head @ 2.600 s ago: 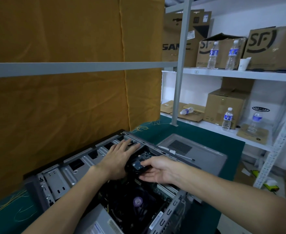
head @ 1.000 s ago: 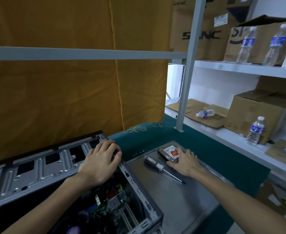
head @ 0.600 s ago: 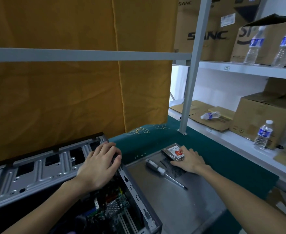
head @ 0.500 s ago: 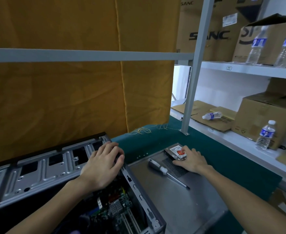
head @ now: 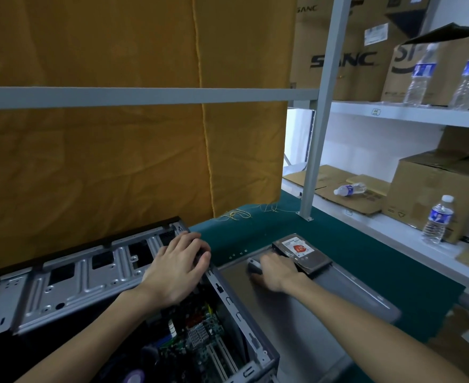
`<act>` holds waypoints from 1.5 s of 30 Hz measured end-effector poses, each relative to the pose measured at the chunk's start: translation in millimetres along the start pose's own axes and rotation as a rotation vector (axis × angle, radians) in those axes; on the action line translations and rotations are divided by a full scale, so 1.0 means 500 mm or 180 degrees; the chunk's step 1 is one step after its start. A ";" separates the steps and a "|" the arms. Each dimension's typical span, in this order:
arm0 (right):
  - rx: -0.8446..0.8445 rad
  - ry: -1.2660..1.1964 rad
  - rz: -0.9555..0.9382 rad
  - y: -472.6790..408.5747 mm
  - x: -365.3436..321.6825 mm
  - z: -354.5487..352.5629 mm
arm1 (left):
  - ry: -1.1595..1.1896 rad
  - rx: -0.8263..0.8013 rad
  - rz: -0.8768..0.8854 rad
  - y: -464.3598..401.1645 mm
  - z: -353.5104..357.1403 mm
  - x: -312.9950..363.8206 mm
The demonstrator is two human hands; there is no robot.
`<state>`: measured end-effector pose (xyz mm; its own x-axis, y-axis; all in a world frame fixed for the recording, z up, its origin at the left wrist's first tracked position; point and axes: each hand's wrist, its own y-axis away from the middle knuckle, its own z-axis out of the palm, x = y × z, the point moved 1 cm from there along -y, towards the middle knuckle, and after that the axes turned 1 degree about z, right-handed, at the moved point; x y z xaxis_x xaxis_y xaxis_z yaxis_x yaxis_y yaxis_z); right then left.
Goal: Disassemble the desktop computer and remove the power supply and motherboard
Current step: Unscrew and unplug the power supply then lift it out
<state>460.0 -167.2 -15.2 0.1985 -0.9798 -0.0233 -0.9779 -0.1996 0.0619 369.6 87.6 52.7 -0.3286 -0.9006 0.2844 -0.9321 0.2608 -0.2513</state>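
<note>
The open grey computer case (head: 89, 275) lies on its side at the lower left, with the green motherboard (head: 200, 335) showing inside. My left hand (head: 175, 272) lies on the case's far right corner, its fingers curled over the edge. A removed hard drive (head: 301, 252) with a red label lies on the grey side panel (head: 324, 313) to the right of the case. Just in front of the drive, my right hand (head: 276, 272) closes over the screwdriver (head: 254, 265); only the handle's end shows and the hand is blurred. No power supply is in view.
A yellow curtain (head: 117, 161) hangs close behind the case. A grey shelf post (head: 313, 161) stands on the green mat (head: 255, 225). White shelves at the right hold cardboard boxes (head: 435, 189) and water bottles (head: 437, 219).
My right hand set the hard drive on the side panel, let it go and moved left onto the screwdriver handle. My left hand has stayed on the case corner.
</note>
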 end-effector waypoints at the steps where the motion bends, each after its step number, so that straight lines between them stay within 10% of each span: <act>1: 0.0056 0.0074 -0.0016 0.001 -0.001 0.001 | 0.0012 -0.0005 -0.0007 0.000 0.000 -0.002; 15: 0.2235 -0.2869 -0.0324 0.135 -0.156 -0.293 | 0.0764 -0.0166 -0.0217 0.069 -0.085 -0.005; 18: 0.1676 -0.4089 -0.0070 0.177 -0.198 -0.315 | 0.1181 0.0000 -0.0320 0.119 -0.115 -0.023; 23: -0.0757 -0.6035 0.0194 0.262 -0.291 -0.263 | 0.2219 0.0523 -0.0729 0.173 -0.164 -0.042; 35: -0.0473 -0.5028 -0.0325 0.590 -0.484 -0.207 | 0.4389 0.0732 -0.0457 0.410 -0.256 0.012; 45: 0.0993 -0.3677 -0.0175 0.788 -0.557 -0.069 | 0.0760 0.1029 0.0432 0.678 -0.224 -0.026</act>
<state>21.5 26.8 50.0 0.2205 -0.3494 -0.9106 -0.9754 -0.0732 -0.2081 40.8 226.5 67.6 -0.5066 -0.7499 0.4255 -0.7948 0.2148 -0.5676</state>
